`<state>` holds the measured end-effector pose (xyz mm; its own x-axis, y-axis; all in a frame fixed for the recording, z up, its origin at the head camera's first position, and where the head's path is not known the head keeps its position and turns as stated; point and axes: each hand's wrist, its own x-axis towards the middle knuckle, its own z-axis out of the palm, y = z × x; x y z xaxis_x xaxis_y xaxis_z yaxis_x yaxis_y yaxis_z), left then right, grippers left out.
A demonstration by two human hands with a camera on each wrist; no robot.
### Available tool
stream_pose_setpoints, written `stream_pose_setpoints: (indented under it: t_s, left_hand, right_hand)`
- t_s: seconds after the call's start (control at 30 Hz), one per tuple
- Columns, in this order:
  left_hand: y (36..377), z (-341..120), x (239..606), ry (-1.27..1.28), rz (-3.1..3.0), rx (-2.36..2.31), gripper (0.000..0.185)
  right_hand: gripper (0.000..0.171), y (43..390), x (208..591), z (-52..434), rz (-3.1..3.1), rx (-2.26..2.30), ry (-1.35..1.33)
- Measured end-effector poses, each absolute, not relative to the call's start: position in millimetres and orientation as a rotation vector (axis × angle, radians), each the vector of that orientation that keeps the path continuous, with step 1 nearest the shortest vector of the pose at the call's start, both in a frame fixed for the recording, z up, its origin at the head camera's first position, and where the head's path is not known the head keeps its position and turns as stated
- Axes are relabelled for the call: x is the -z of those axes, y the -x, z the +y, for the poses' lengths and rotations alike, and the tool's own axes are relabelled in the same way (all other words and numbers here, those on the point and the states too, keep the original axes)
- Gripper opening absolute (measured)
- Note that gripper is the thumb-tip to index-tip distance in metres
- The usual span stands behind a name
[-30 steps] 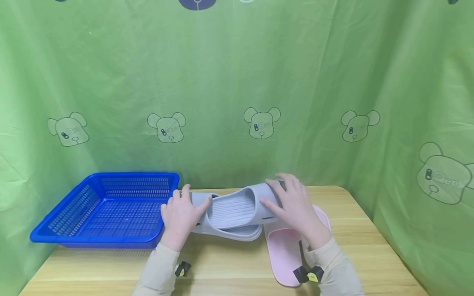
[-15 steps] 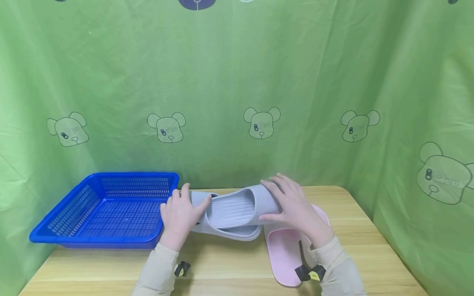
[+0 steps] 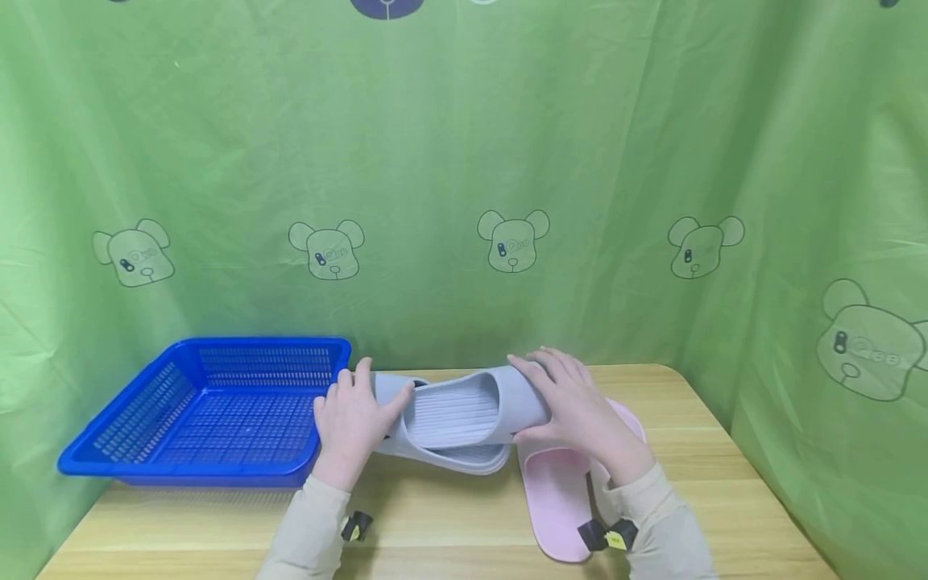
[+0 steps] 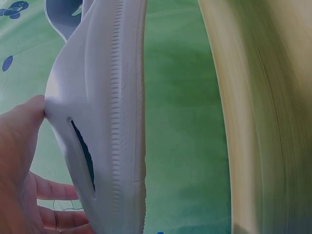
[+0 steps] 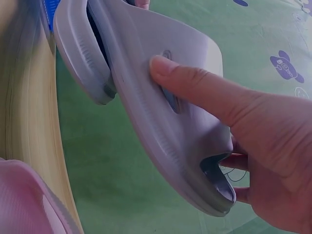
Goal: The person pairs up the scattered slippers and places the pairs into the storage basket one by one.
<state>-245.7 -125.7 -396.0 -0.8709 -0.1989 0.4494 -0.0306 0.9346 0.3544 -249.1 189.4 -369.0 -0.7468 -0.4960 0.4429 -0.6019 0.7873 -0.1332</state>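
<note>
Two light grey slippers overlap end to end in the head view, pointing opposite ways. The heel of the right-hand slipper (image 3: 520, 399) reaches into the strap opening of the left-hand slipper (image 3: 474, 464). My left hand (image 3: 350, 420) grips the left-hand one at its strap, thumb on the near side and fingers behind. At the other end my right hand (image 3: 582, 411) holds the right-hand slipper by its strap. In the right wrist view the thumb presses beside a slot in this grey slipper (image 5: 141, 83). The left wrist view shows the other slipper's ribbed sole edge (image 4: 116, 97).
Pink slippers (image 3: 555, 503) lie on the wooden table (image 3: 703, 459) under and beside my right forearm. A blue perforated basket (image 3: 192, 469) stands at the left, close to my left hand. Behind the table hangs a green curtain (image 3: 435, 145) with bear prints.
My right hand has shifted slightly left along the strap, its fingertips moving over the slipper's top. The left hand and both grey slippers have barely moved.
</note>
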Motion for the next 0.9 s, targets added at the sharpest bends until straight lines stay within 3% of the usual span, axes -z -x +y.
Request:
stream_pose_setpoints:
  t_s: [0.9]
  left_hand:
    - [243,-121,395,-0.226,-2.589,0.491,0.087]
  right_hand:
    - [0.101,237,364,178,-2.553,-0.238,-0.785]
